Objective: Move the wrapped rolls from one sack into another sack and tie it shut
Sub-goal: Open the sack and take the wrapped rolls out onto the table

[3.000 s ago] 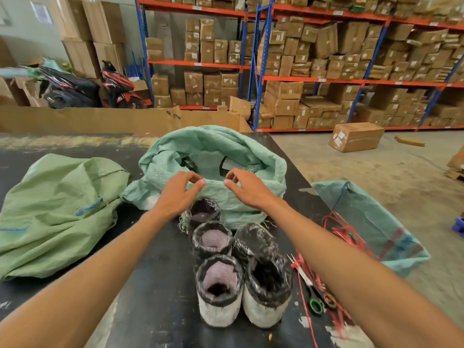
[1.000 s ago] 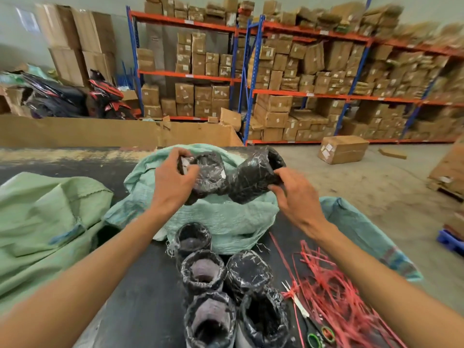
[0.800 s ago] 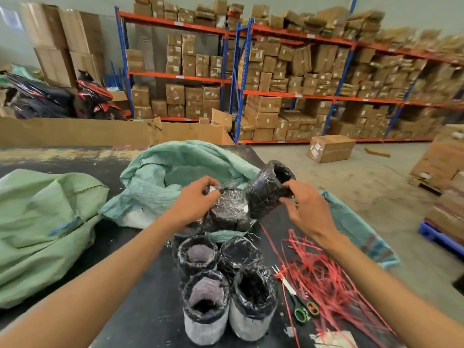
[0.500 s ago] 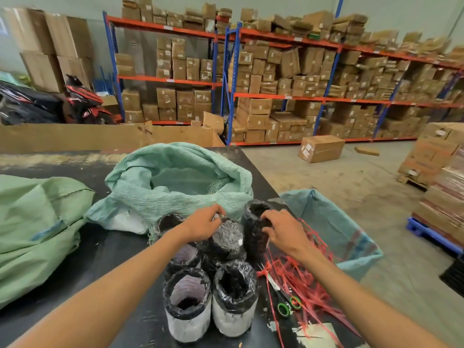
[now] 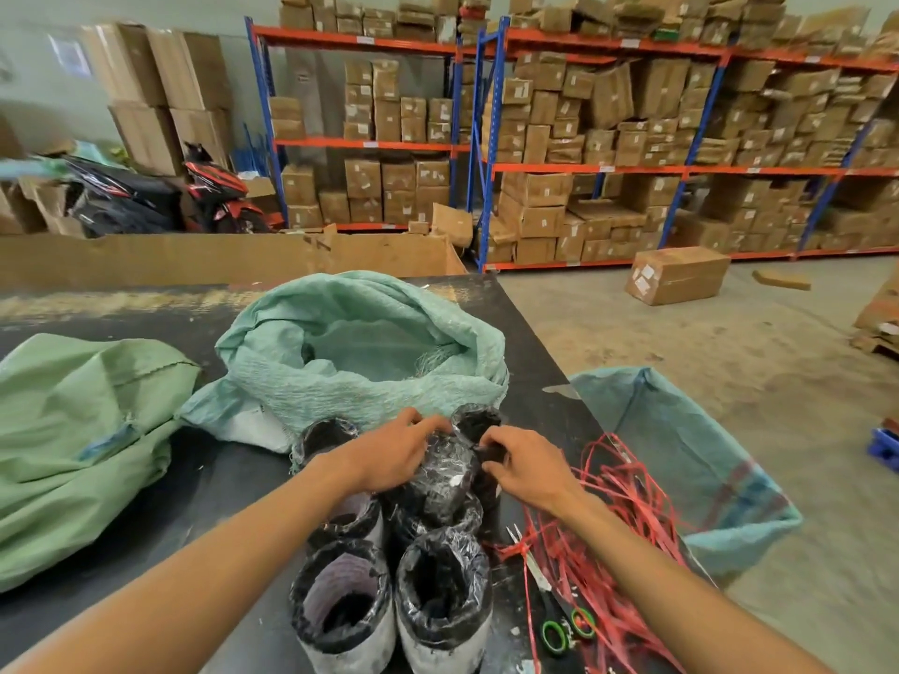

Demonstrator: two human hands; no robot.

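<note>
On the black tabletop (image 5: 146,522), in front of the slumped teal sack (image 5: 360,367), wrapped rolls (image 5: 389,610) stand clustered. The left hand (image 5: 389,459) has its grip curled over one lying roll (image 5: 445,479); the right hand (image 5: 528,462) pinches an upright roll (image 5: 474,423) at its rim. The second sack (image 5: 691,459) hangs open off the edge, seemingly unfilled, so loading and tying with the red ties (image 5: 613,542) remain.
</note>
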